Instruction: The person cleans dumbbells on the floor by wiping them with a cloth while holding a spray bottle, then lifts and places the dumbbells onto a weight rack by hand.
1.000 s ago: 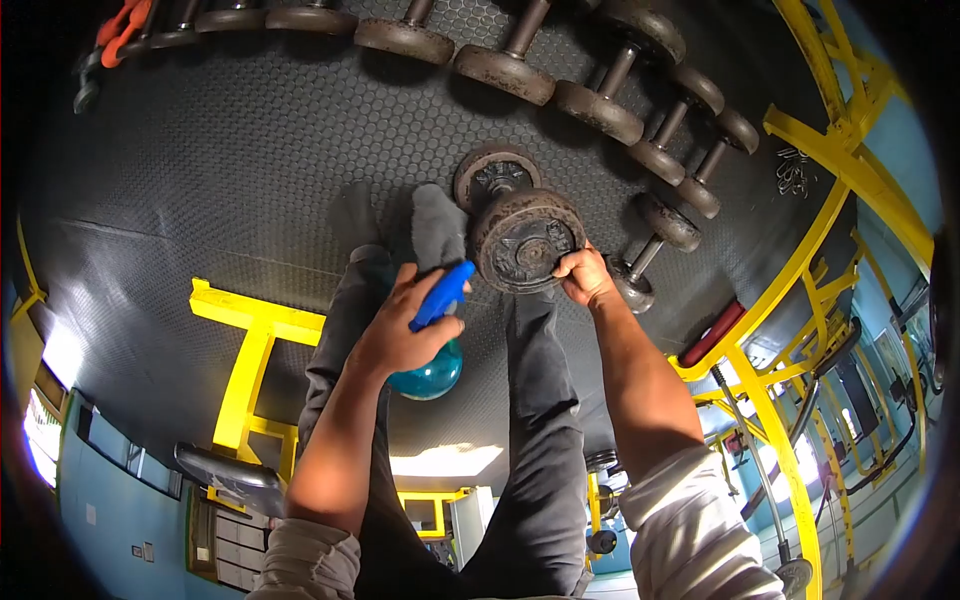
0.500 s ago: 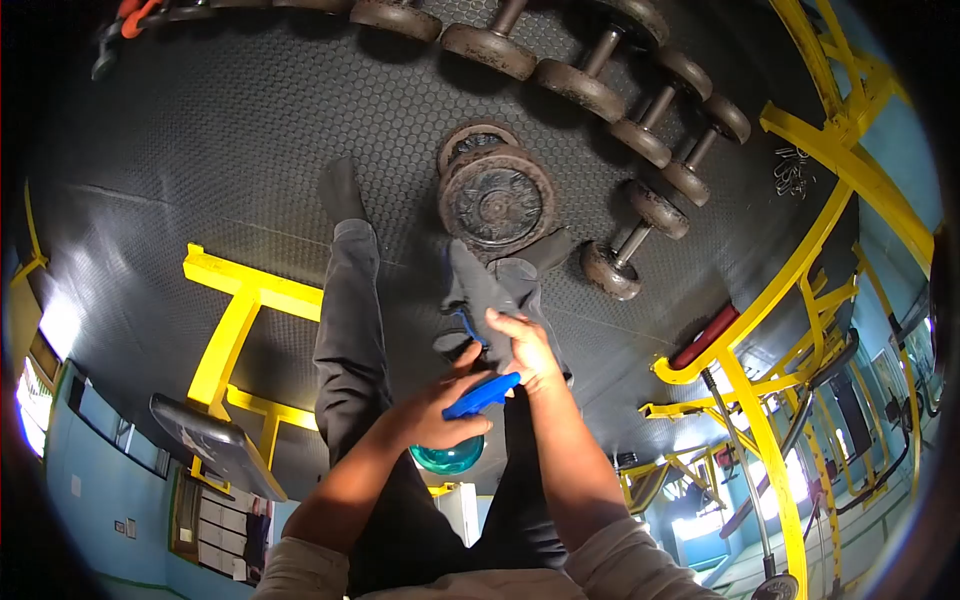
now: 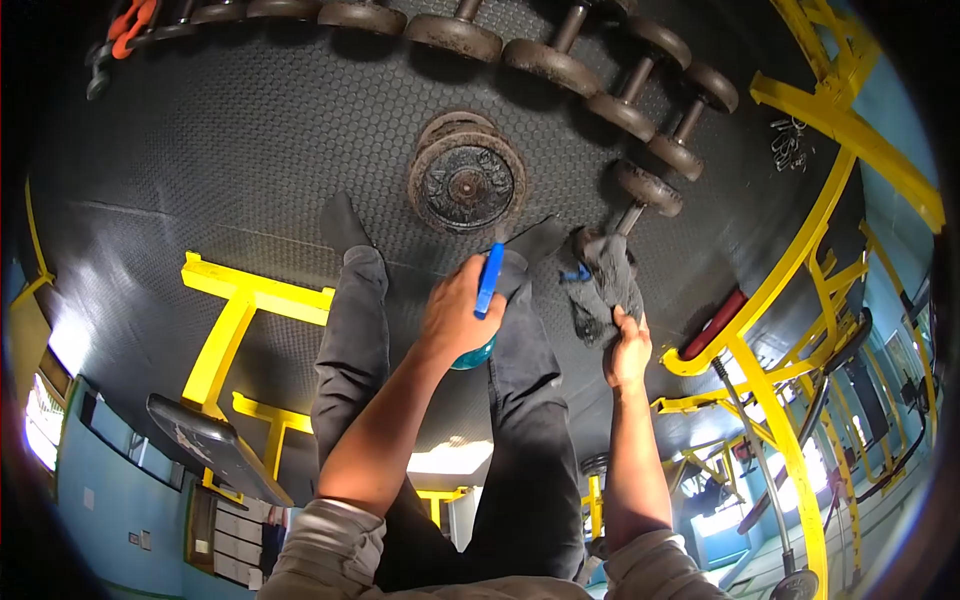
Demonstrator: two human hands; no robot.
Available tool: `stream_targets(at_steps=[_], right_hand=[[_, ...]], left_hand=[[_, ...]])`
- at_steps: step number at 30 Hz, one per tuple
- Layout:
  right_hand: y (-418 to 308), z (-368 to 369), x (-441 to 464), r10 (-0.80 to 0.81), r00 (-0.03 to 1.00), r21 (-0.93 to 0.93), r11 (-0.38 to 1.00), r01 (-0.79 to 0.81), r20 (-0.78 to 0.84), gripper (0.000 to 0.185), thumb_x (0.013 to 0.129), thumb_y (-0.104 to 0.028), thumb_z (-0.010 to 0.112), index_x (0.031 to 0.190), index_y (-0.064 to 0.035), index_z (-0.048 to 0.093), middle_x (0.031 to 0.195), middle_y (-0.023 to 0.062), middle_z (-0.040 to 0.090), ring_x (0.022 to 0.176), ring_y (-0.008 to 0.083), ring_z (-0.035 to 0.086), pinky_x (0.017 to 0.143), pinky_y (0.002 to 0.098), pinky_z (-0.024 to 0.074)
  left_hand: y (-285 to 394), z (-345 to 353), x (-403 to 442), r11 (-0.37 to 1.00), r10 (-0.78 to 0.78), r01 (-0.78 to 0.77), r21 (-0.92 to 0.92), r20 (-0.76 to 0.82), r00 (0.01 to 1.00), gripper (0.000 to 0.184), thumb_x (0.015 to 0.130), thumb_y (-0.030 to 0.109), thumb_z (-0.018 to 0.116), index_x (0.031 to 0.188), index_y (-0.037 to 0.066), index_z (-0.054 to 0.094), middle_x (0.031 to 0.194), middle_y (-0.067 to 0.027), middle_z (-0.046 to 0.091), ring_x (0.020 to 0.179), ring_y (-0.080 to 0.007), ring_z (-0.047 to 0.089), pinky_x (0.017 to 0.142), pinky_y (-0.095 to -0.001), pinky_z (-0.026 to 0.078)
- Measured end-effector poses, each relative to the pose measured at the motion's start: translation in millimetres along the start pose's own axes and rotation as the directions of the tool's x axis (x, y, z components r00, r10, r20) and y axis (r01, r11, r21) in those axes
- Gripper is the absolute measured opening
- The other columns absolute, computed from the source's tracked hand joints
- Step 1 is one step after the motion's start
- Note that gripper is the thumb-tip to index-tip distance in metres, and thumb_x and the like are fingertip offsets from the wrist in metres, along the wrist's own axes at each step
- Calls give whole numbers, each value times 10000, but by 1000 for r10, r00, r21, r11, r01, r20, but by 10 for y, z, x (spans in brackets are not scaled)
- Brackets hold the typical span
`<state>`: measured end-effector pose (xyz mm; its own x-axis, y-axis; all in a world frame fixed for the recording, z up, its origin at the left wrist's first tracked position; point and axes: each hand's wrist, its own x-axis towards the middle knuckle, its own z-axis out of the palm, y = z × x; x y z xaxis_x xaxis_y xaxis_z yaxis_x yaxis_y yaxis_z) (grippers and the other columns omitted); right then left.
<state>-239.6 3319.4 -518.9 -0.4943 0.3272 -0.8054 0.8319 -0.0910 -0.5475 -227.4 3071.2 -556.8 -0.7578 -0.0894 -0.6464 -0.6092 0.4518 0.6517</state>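
Gripping spray bottle [image 3: 474, 356] and grey cloth [image 3: 603, 290] above black mat [image 3: 240, 160]

Clenching spray bottle in left hand [image 3: 457, 312], near the middle of the frame, with fingers wrapped round below the blue trigger head [image 3: 490, 280]. Showing teal in the lower body, partly covered by the hand. Pinching bunched grey cloth between thumb and fingers of right hand [image 3: 629, 352], right of centre, with a bit of blue showing at the cloth's left edge. Overlapping a small dumbbell [image 3: 648, 188] at the cloth's upper end; perhaps touching, hard to tell from this angle.

Standing on end on the mat: large dumbbell [image 3: 467, 187], upper centre, with dark, worn plate facing up, apart from both hands. Placed just beyond and between left foot [image 3: 346, 222] and right foot [image 3: 537, 240].

Lined up across the top and down towards the upper right: dumbbell row [image 3: 548, 66]. Seen also: orange item [image 3: 133, 28] at upper left, yellow bench frame [image 3: 232, 340] at left, yellow rack [image 3: 765, 425] at right, with dark red pad [image 3: 713, 324] just beside.
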Motion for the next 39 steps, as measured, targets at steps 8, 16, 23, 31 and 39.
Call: stream_targets(at_steps=[8,16,23,31,39], right_hand=[[-142,1570,239,-365,874,-676,558,482,322,430,939,-262,534,1244,41,534,1296,222,535,1237,322,482,1070,353,318],[644,2712,257,-356,535,-626,-221,748,766,590,901,-425,506,1413,-145,413,1533,105,245,1416,320,198,1130,560,115],[559,1922,510,-479,765,-899,-153,410,431,477,934,-345,491,1202,47,525,1428,307,315,1388,442,206,1128,576,106],[690,2229,256,-468,624,-739,-100,666,626,529,937,-315,475,1399,-65,415,1466,219,331,1394,405,231,1131,557,139],[517,2654,719,-744,584,-881,-13,473,325,404,928,-289,489,1240,-41,555,1500,187,296,1406,432,175,1121,597,91]], left_hand=[[-189,-596,-176,983,108,-111,-148,-24,994,308,786,83,604,1086,42,545,1025,-127,644,876,-289,651,795,-375,497],[-795,-743,-233,924,-178,69,-376,-263,948,347,781,66,562,1121,1,537,979,-132,613,775,-210,605,753,-327,492],[-903,-887,-130,938,-61,-23,-347,-231,971,357,802,68,558,1150,-6,521,1015,-143,618,812,-237,624,764,-327,497],[-826,-930,-93,894,-140,65,-443,-137,981,351,808,61,549,1150,-5,514,1115,-151,616,877,-222,603,797,-323,479],[-891,-839,-101,962,-69,26,-270,-153,986,353,800,85,571,1146,24,535,1049,-135,617,837,-242,599,791,-345,479]])
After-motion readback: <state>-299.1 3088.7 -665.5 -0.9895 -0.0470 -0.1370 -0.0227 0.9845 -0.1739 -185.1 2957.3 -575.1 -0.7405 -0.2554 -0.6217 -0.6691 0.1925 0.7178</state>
